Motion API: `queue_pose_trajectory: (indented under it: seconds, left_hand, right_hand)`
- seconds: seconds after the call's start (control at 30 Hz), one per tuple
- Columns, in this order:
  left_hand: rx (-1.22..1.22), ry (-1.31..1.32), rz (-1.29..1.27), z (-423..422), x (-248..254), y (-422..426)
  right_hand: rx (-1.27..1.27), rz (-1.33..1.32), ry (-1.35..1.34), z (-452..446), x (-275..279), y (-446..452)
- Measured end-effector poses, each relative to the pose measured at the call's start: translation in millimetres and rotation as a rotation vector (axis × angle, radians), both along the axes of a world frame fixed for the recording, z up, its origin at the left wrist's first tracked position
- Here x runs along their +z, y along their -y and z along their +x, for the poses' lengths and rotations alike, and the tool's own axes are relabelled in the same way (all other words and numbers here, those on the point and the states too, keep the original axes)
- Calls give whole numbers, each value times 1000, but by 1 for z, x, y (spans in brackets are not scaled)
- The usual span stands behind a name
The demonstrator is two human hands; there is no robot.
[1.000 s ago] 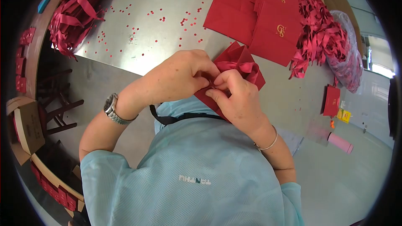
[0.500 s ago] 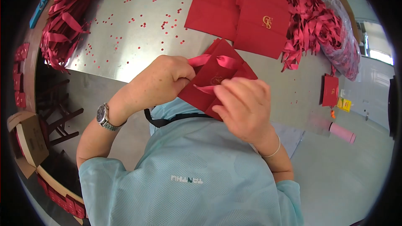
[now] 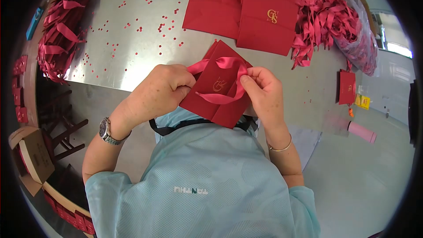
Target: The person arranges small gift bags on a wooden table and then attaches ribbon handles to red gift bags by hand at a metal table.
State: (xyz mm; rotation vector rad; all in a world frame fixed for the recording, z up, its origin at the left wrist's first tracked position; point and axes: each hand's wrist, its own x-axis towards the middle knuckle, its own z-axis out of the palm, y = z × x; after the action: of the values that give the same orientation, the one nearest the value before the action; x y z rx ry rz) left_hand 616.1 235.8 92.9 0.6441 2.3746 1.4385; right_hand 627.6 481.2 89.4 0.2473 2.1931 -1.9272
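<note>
A red paper bag (image 3: 211, 77) with a gold emblem is held at an angle over the table's front edge, close to the body. A pink ribbon (image 3: 220, 98) loops across its face. My left hand (image 3: 165, 89) grips the bag's left edge, fingers closed, partly hidden at the tips. On the other side my right hand (image 3: 263, 89) pinches the ribbon at the bag's right edge. Beyond the bag lies a stack of flat red bags (image 3: 266, 22) with gold emblems.
Red dots litter the metal table (image 3: 141, 61). Ribboned bags (image 3: 59, 39) stand at the left; a ribbon pile (image 3: 326, 13) and plastic bag (image 3: 368, 53) are at the right. Farther right are a pink bottle (image 3: 362, 132) and hanging red bag (image 3: 347, 87). A cardboard box (image 3: 35, 156) sits lower left.
My hands have moved apart from their joined position over the bag. The bag now shows its emblem face, and the ribbon is drawn out in a loop. The whole view has shifted slightly.
</note>
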Motion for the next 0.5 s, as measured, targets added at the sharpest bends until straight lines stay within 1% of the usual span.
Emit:
queue_pose_trajectory:
  seconds: [0.07,0.1,0.17,0.2,0.27,0.3,0.37,0.4,0.47,0.5]
  left_hand:
    - [-1,-4,-21,1,-1,0]
    - [-1,-2,-19,1,-1,0]
    - [-7,8,-39,1,1,0]
    - [-8,10,-38,0,1,1]
    - [-12,27,-53,0,1,1]
    - [-13,30,-52,-1,1,2]
    - [35,75,-61,0,-1,3]
    - [36,79,-61,1,-1,3]
    - [53,23,-38,2,-3,4]
    - [54,27,-39,3,-3,4]
  right_hand:
    - [8,165,-56,2,-4,-1]
    - [8,166,-55,2,-3,-1]
    - [31,531,-252,5,0,0]
    - [31,532,-250,5,2,1]
    - [59,877,-536,6,5,2]
    - [60,878,-533,8,7,1]
    - [51,517,-411,11,11,-1]
    - [53,516,-407,15,5,0]
    - [85,-16,-355,24,-17,3]
    - [269,300,-375,28,-23,-4]
